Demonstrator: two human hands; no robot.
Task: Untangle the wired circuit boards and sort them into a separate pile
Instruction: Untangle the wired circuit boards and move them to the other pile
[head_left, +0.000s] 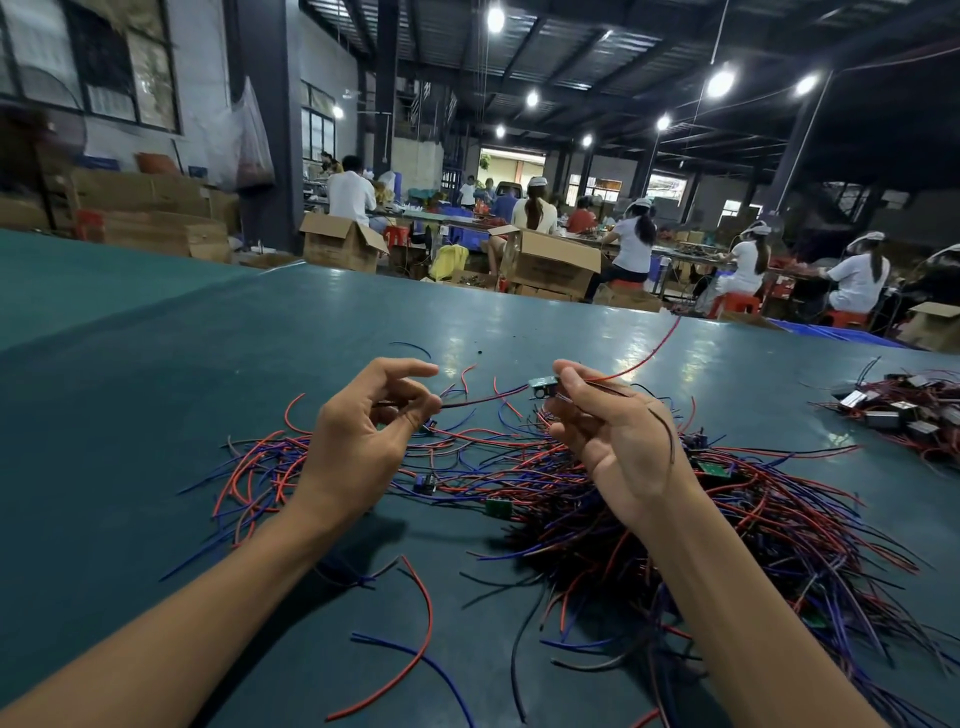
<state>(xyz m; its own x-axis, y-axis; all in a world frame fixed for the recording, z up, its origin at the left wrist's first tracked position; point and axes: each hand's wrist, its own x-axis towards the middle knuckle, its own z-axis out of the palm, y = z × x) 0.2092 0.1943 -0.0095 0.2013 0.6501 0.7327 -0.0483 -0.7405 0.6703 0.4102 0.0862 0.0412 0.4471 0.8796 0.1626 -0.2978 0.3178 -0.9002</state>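
On the left of the dark teal desk (156, 389), a loose spread of thin red and blue wires (260, 467) is lying flat, thinning out toward the near edge, where a long red wire (423, 618) is curving beside a blue one.

Just right of that spread, the left hand (358, 441) is hovering above the desk with its back toward the camera. Its fingers are curling in and pinching the end of a dark red wire (483, 399), while the forefinger is arching over the top.

That wire is stretching rightward to a small green circuit board (542, 387), raised off the desk between the two hands. The right hand (618, 441), palm toward the camera, is pinching the board's right end with its fingertips. A bright red lead is running from this grip toward the far right, and a dark wire is hanging across the palm.

Below and right of the right hand, a dense tangled heap of red, blue and black wires (753, 525) is lying on the desk. A flat green board (497, 506) is showing at its left fringe.

At the far right, well apart from the heap, a smaller pile of wired, box-like parts (904, 410) is sitting on the desk.
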